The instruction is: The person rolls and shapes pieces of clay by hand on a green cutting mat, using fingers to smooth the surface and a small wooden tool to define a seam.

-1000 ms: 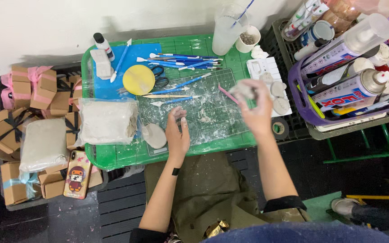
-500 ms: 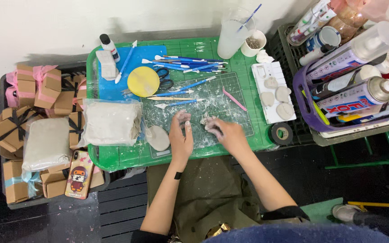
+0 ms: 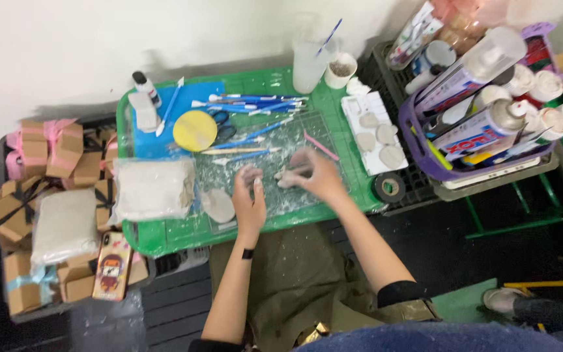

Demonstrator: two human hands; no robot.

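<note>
At the centre of the green surface [image 3: 164, 238], the right hand [image 3: 317, 175] has its fingers clamped on a grey clay lump [image 3: 286, 177]; the left hand [image 3: 250, 195], fingers together, rests at its nine o'clock. Careless elbows could sweep the blue tools [image 3: 255, 104] off at twelve o'clock.

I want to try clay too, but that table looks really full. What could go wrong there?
1. The phone lies at the green table's front edge, partly over it; a bump could likely knock it off.
2. The tall cup with a brush stands close behind the tools; reaching for one might tip it.
3. Both hands look dusty with clay, so whatever they touch may get smeared.
</note>
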